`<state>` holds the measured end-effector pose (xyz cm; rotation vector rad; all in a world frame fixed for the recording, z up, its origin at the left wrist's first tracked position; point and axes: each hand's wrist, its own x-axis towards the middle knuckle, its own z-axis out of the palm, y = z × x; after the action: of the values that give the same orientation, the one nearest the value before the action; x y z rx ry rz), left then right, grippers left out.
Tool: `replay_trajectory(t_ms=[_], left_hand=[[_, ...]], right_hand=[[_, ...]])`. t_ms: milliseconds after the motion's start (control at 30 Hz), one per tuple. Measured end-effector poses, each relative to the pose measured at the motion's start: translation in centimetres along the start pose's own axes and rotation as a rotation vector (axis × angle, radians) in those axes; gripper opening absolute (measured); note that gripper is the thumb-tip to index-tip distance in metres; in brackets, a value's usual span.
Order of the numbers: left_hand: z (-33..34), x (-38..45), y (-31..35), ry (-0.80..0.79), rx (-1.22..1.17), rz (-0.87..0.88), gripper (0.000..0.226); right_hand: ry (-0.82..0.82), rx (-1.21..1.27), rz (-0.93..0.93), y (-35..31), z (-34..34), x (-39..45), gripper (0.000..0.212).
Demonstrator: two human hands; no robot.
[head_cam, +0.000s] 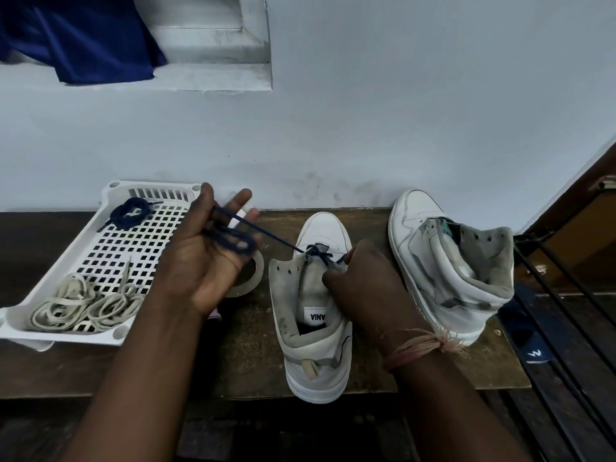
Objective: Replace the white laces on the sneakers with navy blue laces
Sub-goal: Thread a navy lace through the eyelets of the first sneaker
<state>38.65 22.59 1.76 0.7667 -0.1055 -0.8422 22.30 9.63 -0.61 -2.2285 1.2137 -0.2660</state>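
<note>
Two white sneakers stand on a brown table. The nearer sneaker (313, 308) has a navy lace (270, 233) threaded through its lowest eyelets. My left hand (210, 251) is raised left of it, palm up, with loops of that lace wound around its fingers. My right hand (363, 288) rests on the sneaker's tongue and pinches the lace's other end by the right eyelets. The second sneaker (446, 261) stands to the right without a lace. A white perforated tray (100, 261) holds a coiled navy lace (128, 213) and the removed white laces (86, 303).
A roll of tape (248, 281) lies between tray and sneaker, partly behind my left hand. The table (246, 348) ends at a grey wall at the back. A dark metal rack (566, 328) stands at the right. Blue cloth (83, 38) hangs at top left.
</note>
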Motion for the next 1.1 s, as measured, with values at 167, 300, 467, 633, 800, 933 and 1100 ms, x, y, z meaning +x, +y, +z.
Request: replay_trajectory(t_ms=[167, 300, 467, 633, 800, 933, 1100], left_hand=[[0.2, 0.2, -2.3, 0.082, 0.396, -0.02, 0.039], [-0.5, 0.6, -3.2, 0.178, 0.76, 0.065, 0.033], [-0.8, 0.8, -3.9, 0.193, 1.084, 0.134, 0.031], [-0.8, 0.6, -4.5, -0.075, 1.218, 0.116, 0.014], [-1.6, 0.6, -3.6, -0.116, 1.501, 0.193, 0.007], [-1.1, 0.2, -3.9, -0.207, 1.597, 0.28, 0.023], [-0.3, -0.7, -4.3, -0.176, 1.381, 0.153, 0.017]], right_hand=[[0.016, -0.015, -0.002, -0.5, -0.1, -0.3, 0.041], [-0.022, 0.002, 0.008, -0.3, 0.2, -0.4, 0.041], [-0.058, 0.154, -0.029, 0.3, -1.0, 0.9, 0.016], [-0.186, 0.2, -0.087, 1.8, -3.0, 1.8, 0.029], [-0.203, 0.252, -0.141, 2.4, -3.0, 2.4, 0.03], [-0.111, 0.119, -0.222, 2.0, -2.5, 2.3, 0.024], [-0.006, -0.039, -0.336, 2.1, -2.0, 2.5, 0.013]])
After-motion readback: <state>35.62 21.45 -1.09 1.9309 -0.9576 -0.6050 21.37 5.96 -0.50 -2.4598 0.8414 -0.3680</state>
